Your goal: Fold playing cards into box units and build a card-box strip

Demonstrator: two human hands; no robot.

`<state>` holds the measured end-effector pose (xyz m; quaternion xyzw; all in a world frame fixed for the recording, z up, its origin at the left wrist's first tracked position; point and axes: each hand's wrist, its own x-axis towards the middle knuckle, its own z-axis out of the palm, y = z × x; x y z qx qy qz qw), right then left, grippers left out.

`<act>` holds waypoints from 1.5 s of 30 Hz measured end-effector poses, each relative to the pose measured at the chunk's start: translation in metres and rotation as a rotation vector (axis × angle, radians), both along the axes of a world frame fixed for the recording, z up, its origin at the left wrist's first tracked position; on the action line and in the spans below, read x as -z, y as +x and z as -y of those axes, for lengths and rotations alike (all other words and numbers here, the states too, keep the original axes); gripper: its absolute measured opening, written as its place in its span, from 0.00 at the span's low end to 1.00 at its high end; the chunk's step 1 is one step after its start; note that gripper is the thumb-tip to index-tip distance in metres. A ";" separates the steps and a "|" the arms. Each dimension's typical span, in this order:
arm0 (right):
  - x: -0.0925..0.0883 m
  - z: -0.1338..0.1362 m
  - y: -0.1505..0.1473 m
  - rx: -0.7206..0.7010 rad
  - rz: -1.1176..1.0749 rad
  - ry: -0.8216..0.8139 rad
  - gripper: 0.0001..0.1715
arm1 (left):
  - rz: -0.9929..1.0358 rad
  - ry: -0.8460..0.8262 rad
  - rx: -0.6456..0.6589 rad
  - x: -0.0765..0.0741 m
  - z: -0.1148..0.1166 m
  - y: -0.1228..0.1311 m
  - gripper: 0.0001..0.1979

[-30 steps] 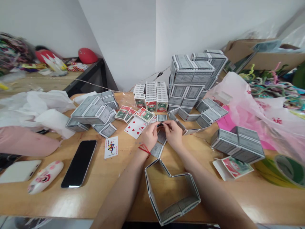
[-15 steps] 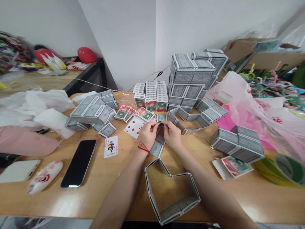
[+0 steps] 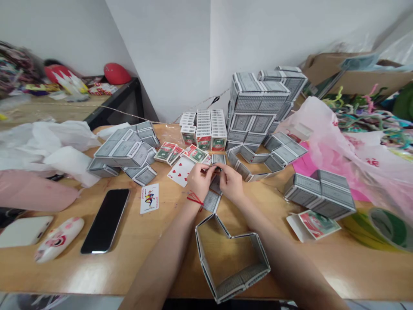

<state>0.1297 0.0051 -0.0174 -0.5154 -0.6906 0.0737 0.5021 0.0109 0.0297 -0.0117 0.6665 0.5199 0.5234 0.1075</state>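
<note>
My left hand (image 3: 199, 180), with a red string at its wrist, and my right hand (image 3: 231, 182) meet fingertip to fingertip above the table. Both are closed in a pinch at a small dark piece (image 3: 218, 169), mostly hidden by the fingers and too small to make out. Under and just below the hands lie grey-backed playing cards (image 3: 212, 201). Another grey-backed card (image 3: 218, 159) shows just beyond the fingertips. Between my forearms stands a heart-shaped frame (image 3: 237, 282) made of grey-backed cards, open at the top.
Left of the hands are a ten of hearts (image 3: 179, 171), a joker (image 3: 149, 198) and a phone (image 3: 105, 221). Card boxes (image 3: 204, 129) stand behind, beside a tall card structure (image 3: 254, 101). Green-yellow tape (image 3: 377, 228) and another card block (image 3: 322, 193) sit at right.
My fingers have shifted slightly around the small dark piece, and the right hand has moved a little left. The things on the table stay where they were.
</note>
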 end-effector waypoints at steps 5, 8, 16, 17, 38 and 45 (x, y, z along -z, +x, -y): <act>-0.004 0.001 -0.001 -0.024 0.003 0.016 0.20 | 0.012 0.012 0.029 0.001 -0.001 0.000 0.10; -0.004 0.001 -0.002 -0.018 -0.009 0.019 0.20 | -0.024 0.030 0.037 0.000 0.000 0.001 0.09; -0.003 -0.001 -0.003 0.008 -0.070 0.011 0.15 | -0.110 0.078 0.075 0.002 0.002 0.002 0.05; -0.002 -0.002 -0.003 0.013 -0.073 0.008 0.15 | -0.118 0.081 0.078 0.003 0.001 0.001 0.05; -0.006 -0.005 -0.002 0.119 -0.166 0.057 0.09 | -0.169 0.099 0.242 0.003 0.005 0.001 0.22; -0.007 -0.005 0.000 0.131 -0.035 0.104 0.16 | -0.109 0.143 0.149 -0.002 0.006 0.004 0.10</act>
